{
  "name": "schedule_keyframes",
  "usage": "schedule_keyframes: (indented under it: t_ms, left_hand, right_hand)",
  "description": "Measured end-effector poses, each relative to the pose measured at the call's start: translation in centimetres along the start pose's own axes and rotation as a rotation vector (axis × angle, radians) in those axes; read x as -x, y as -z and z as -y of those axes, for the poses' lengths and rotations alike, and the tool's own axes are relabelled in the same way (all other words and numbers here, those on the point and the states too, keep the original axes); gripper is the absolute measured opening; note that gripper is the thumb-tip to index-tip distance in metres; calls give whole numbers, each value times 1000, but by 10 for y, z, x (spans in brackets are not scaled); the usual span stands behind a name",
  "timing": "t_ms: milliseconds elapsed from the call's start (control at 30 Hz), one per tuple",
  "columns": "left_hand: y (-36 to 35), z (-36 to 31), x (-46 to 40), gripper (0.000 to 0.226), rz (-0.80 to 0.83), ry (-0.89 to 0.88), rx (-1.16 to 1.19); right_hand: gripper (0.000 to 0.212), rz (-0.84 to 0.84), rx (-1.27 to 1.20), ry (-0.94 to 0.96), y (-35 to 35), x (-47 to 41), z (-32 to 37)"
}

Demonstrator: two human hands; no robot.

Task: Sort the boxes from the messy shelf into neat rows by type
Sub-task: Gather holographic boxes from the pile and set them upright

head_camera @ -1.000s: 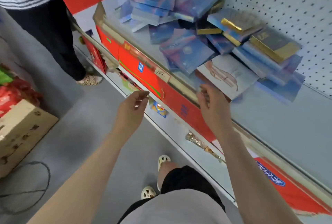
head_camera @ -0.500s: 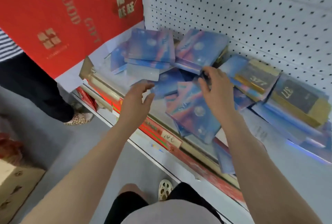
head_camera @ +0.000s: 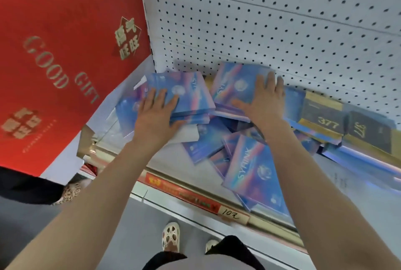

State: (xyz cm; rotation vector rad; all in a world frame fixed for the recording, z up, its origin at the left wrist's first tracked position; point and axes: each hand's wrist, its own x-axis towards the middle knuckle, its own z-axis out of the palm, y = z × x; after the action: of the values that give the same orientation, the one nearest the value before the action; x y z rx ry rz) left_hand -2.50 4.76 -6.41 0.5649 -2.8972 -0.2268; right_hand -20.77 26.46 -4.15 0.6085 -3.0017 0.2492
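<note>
Several blue-purple SYRINX boxes lie jumbled on the white shelf (head_camera: 165,161). My left hand (head_camera: 157,113) lies flat with straight fingers on a stack of blue boxes (head_camera: 191,96) at the back left. On another blue box (head_camera: 234,83) against the pegboard my right hand (head_camera: 263,98) rests flat, its fingers spread. More blue boxes (head_camera: 251,165) lie loose at the shelf front. Black-and-gold boxes marked 377 (head_camera: 325,120) are piled at the right.
A white pegboard wall (head_camera: 260,31) backs the shelf. A big red GOOD GIFT box (head_camera: 60,63) stands at the left. The shelf's front rail carries a red strip and a handwritten price tag (head_camera: 232,215). Another person's foot (head_camera: 67,193) is on the grey floor at the left.
Both hands have reached further back over the shelf and now lie flat on blue boxes. The view has tilted up toward the pegboard.
</note>
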Motion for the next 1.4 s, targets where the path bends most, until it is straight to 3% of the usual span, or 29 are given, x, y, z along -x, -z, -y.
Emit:
schedule_keyframes:
  t_ms: [100, 200, 300, 400, 467, 667, 767, 833, 933, 1100, 1300, 1400]
  left_hand:
    - [-7, 4, 3, 66, -40, -21, -41]
    - [-9, 4, 3, 64, -99, -18, -36]
    - [-11, 3, 2, 63, -125, 14, -22]
    - [-13, -1, 1, 61, -173, 29, 0]
    - [-13, -3, 2, 59, -188, 38, 12]
    - [-9, -9, 12, 57, -219, -25, 16]
    - [-12, -15, 21, 59, -267, -79, -45]
    - [-15, -16, 25, 58, -295, -97, -76]
    - [-18, -16, 23, 56, -333, -113, -93]
    - [-20, -26, 7, 50, -323, -96, -127]
    - [-10, -40, -27, 44, -239, 27, -93]
    - [-4, -23, -51, 84, -46, 122, -54]
  right_hand:
    - [98, 75, 55, 44, -1, -14, 2]
    - [91, 114, 49, -48, -5, -8, 10]
    - [84, 35, 184, -132, -13, 19, 25]
    - [69, -127, 239, -106, -13, 41, 33]
    - [68, -136, 211, -75, -8, 39, 30]
    - [126, 193, 73, -84, 10, -7, 5]
    - [131, 248, 72, -85, 17, -21, 8]
    - [122, 199, 59, -124, 21, -26, 13]
    - [93, 80, 39, -185, 33, -32, 19]
    - [51, -171, -167, -239, 61, -18, 15]
    - [45, -121, -401, -311, 45, 34, -6]
    - [46, -125, -528, -334, 38, 49, -15]
